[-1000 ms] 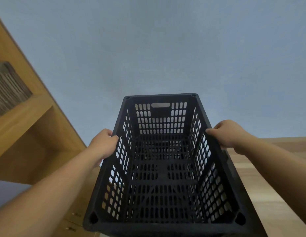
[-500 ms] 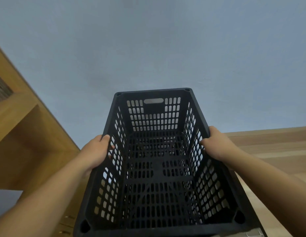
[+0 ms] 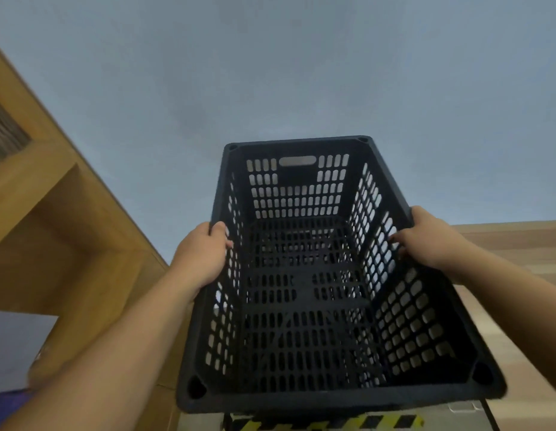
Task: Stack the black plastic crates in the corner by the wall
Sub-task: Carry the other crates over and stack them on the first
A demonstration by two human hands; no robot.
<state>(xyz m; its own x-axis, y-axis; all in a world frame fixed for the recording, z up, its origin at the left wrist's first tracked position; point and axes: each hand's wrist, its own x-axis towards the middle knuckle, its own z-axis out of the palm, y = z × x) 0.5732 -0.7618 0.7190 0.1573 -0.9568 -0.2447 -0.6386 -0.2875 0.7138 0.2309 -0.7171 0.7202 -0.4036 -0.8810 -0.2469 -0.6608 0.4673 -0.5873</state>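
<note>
A black plastic crate (image 3: pixel 304 290) with slotted walls and floor fills the middle of the head view, its far end pointing at the grey-blue wall. My left hand (image 3: pixel 202 256) grips the left long rim, fingers curled over the edge. My right hand (image 3: pixel 425 237) grips the right long rim, fingertips inside the wall. The crate is empty and held in front of me. No other crate is visible; what lies under this one is hidden.
A wooden shelf unit (image 3: pixel 53 213) stands at the left against the grey-blue wall (image 3: pixel 301 73). Wooden floor (image 3: pixel 519 244) shows at the right. A yellow-and-black striped strip (image 3: pixel 326 423) on a grey surface lies under the crate's near edge.
The crate has shifted slightly right in the view and tilted a little. Both hands keep their hold on the rims; the striped strip below the crate has come into view.
</note>
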